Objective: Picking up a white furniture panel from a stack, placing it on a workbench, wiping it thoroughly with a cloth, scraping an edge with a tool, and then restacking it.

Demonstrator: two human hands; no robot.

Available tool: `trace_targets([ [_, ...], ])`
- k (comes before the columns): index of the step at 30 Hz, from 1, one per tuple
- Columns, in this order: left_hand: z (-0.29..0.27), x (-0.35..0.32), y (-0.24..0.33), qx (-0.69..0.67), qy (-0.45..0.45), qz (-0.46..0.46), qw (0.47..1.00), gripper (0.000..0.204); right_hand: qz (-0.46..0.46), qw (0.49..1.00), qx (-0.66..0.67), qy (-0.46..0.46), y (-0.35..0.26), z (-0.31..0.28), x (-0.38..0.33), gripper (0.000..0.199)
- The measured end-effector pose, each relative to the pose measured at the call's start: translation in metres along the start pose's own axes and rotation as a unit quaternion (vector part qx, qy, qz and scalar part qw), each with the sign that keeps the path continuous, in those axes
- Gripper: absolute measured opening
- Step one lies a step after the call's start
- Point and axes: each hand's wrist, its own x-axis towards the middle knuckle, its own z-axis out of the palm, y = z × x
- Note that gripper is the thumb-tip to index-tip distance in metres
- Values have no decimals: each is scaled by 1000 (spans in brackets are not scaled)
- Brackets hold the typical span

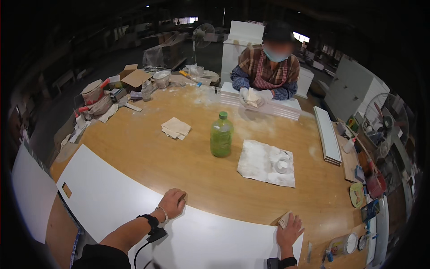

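A long white panel (121,197) lies across the near side of the wooden table. At its far edge my left hand (172,204) rests with curled fingers; what they hold, if anything, is hidden. Near the panel's right end, my right hand (290,231) presses on a folded beige cloth (285,219), which sticks out past the fingers. Farther off stands a green-tinted bottle (221,136) with a green cap. To its right, a whitened sheet (264,163) carries a small clear round container (282,165). Another folded beige cloth (176,128) lies left of the bottle.
Across the table (148,152) a masked, gloved person (268,67) holds a pale cloth over stacked white boards (264,106). Narrow boards (328,134) lie at the right. Buckets (92,92) and a cardboard box (135,77) crowd the far left; a clear tub (344,244) sits near right.
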Motion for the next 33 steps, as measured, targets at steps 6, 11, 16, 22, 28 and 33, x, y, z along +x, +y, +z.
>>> trace_targets([
  [6, 4, 7, -6, 30, 16, -2, 999, 32, 47, 999, 9, 22, 24, 1, 22, 72],
  [11, 6, 12, -5, 56, 5, 1, 998, 30, 48, 998, 5, 35, 26, 3, 22, 69],
  [16, 3, 10, -4, 49, -4, -7, 999, 31, 42, 999, 11, 26, 22, 0, 23, 69],
  [22, 22, 12, -22, 86, 47, -124, 987, 35, 53, 998, 20, 25, 23, 1, 20, 70],
  [28, 23, 15, -22, 118, 41, -199, 972, 38, 73, 997, 6, 3, 25, 6, 17, 70],
  [33, 23, 20, -18, 107, 75, -193, 972, 36, 56, 998, 4, 30, 28, 7, 21, 71],
])
